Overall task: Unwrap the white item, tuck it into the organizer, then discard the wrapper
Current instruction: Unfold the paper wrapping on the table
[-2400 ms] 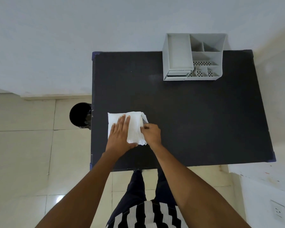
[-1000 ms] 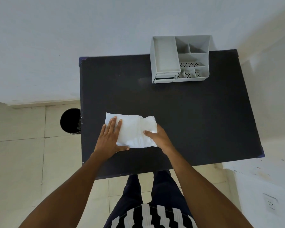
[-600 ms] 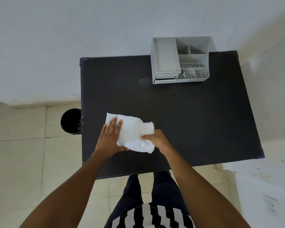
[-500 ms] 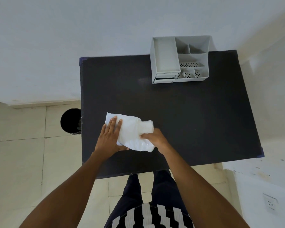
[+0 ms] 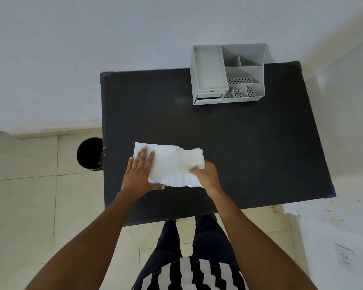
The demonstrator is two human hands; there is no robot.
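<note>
A white plastic wrapper lies on the black table near its front left. A white item pokes out of the wrapper's right end. My left hand lies flat on the wrapper's left part, fingers spread, pinning it down. My right hand is closed on the item at the wrapper's right end. The grey organizer, with several open compartments and a small drawer, stands at the table's far edge against the wall.
A black round bin stands on the tiled floor just left of the table. White walls run behind and to the right of the table. A wall socket is low on the right.
My right hand has pulled rightward, drawing the white item further out of the wrapper's right end. My left hand has stayed pressed on the wrapper.
</note>
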